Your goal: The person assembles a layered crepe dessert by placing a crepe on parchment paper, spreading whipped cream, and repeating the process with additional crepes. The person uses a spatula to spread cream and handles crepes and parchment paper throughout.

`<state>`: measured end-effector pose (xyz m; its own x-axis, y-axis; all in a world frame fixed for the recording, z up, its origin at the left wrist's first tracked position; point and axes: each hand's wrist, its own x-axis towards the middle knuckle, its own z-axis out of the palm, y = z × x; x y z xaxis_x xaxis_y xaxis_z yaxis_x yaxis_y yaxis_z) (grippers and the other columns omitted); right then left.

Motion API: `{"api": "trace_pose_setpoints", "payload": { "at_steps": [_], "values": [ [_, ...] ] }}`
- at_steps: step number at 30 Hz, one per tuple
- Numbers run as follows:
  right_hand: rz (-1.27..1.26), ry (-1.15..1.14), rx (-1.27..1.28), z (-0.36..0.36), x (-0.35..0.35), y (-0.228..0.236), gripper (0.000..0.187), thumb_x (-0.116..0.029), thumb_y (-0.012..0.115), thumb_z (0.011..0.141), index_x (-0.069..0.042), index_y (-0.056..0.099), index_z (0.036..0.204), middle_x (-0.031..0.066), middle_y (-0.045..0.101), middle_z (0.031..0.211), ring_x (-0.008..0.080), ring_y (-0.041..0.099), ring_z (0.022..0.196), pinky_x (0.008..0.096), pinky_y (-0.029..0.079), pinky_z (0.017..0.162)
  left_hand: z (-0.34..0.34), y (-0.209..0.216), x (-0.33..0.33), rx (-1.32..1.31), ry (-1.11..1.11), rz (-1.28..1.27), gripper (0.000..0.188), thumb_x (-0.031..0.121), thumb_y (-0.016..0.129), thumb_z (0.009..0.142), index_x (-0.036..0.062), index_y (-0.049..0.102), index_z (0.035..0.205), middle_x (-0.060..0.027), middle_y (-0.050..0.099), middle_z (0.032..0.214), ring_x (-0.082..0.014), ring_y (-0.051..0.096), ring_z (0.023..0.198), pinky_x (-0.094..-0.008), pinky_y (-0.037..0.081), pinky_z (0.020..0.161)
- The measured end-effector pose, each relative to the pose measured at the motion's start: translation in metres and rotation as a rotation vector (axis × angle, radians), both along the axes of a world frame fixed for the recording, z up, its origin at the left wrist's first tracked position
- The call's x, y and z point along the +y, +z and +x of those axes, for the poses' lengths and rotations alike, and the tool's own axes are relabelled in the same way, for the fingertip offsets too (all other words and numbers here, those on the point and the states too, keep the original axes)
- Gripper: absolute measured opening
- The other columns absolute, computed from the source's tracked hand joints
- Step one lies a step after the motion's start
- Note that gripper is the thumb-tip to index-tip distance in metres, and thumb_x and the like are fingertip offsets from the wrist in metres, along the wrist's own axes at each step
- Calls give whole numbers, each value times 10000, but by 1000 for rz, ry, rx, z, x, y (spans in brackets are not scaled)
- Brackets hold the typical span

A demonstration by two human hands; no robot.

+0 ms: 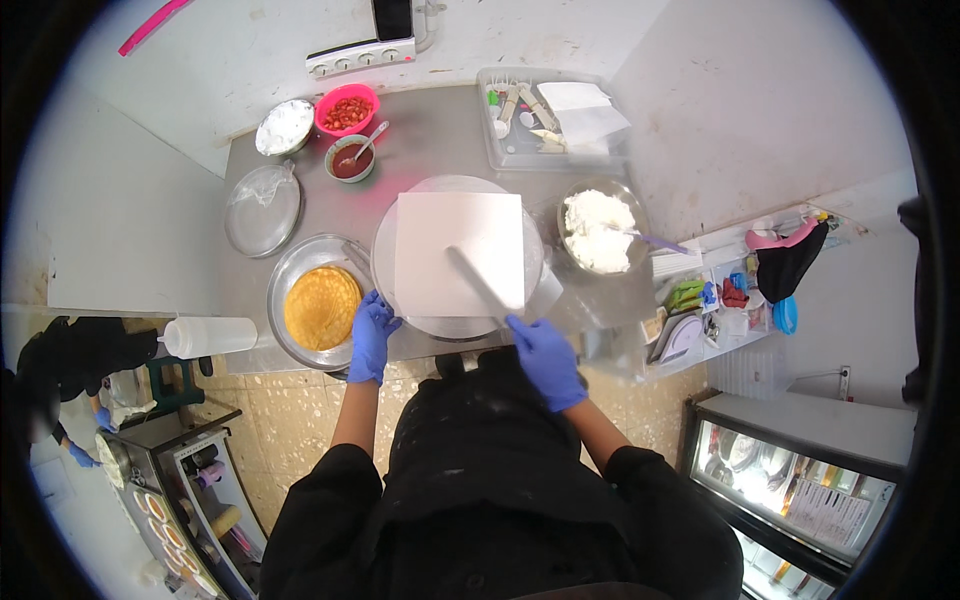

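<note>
Right hand: your blue glove [546, 362] is closed round the spatula [482, 285], at the near end.
Left hand: your other glove [370, 340] is half curled between the tray [281, 318] and the turntable [384, 238]; can't tell if it's gripping anything.
Spatula: angled over the board, tip toward the middle. Looks light and a bit springy, so I'd stay on the handle.
White board: square [430, 292], sitting on the turntable. Probably light, stiff, kinda slippery; grab opposite edges.
Crepes: golden stack [322, 307] on the tray, left of you. Likely floppy and easy to tear, so support from underneath.
Cream: white heap [598, 225] in a bowl, right side. Soft, I'd guess.
Back left: red sauce bowl [350, 160], then pink fruit bowl [347, 108].
</note>
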<state>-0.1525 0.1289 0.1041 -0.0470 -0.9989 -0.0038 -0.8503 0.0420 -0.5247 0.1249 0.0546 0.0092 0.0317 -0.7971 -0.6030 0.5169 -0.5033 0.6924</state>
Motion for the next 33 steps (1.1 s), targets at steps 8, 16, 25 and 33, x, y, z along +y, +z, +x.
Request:
{"api": "trace_pose_setpoints", "payload": {
  "at_steps": [8,16,25,33],
  "values": [
    [-79,-59,4,-15,-2,-5,262,-227,591,877,-175,655,1125,119,558,787,289,590,684,385,465,584,2,2,-1,-8,-46,4,404,212,456,842,103,499,1229,-23,589,1041,-155,545,898,-311,451,797],
    [25,168,-135,-17,-7,-8,266,-225,589,874,-175,656,1126,118,569,784,293,585,660,373,468,583,4,3,-8,7,-15,41,399,303,445,910,95,498,1246,-31,583,1039,-154,545,872,-294,450,761],
    [68,227,-54,-35,-44,-15,257,-229,578,880,-179,667,1115,112,587,803,281,593,688,360,480,615,3,5,-5,20,-65,-27,363,254,465,902,110,505,1234,-29,579,974,-152,551,840,-299,470,748],
    [-77,-289,-413,-81,-1,-48,265,-228,577,885,-153,664,1124,147,587,831,301,587,723,356,479,690,0,-8,29,151,-47,-30,317,245,469,905,134,498,1201,-28,542,1074,-196,545,947,-368,478,813]
  ]
}}
